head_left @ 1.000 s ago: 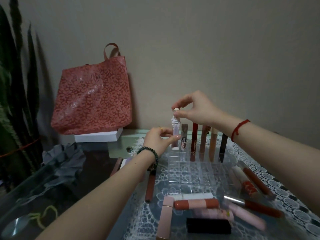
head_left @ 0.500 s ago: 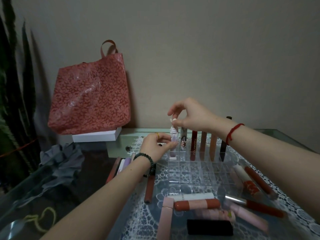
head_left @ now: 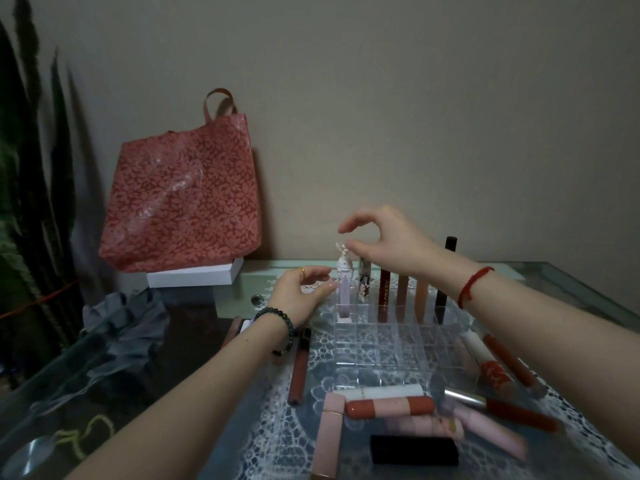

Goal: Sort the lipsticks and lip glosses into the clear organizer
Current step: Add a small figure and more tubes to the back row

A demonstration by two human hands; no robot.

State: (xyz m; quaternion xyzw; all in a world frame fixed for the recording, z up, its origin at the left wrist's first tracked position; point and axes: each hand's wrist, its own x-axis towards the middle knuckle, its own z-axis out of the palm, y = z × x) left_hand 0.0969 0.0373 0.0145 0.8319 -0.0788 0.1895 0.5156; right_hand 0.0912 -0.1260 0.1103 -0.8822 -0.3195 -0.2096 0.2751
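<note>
The clear organizer stands on a lace mat. Its back row holds a lilac gloss with a white ornamental cap, a patterned tube, a dark red gloss, two brownish-orange ones and a black one. My right hand hovers just above the lilac gloss, thumb and forefinger spread apart. My left hand sits beside that tube, fingertips at its side. Loose tubes lie in front: a white one, a red-and-pink one, a pink square one, a black one.
More glosses lie right of the organizer and one brown-red gloss on its left. A red floral bag leans on the wall over a white box. A grey cloth and a tall plant are at the left.
The lilac gloss went down into the back-left slot of the organizer. My right hand's thumb and forefinger opened off its cap, and my left hand eased away from its side.
</note>
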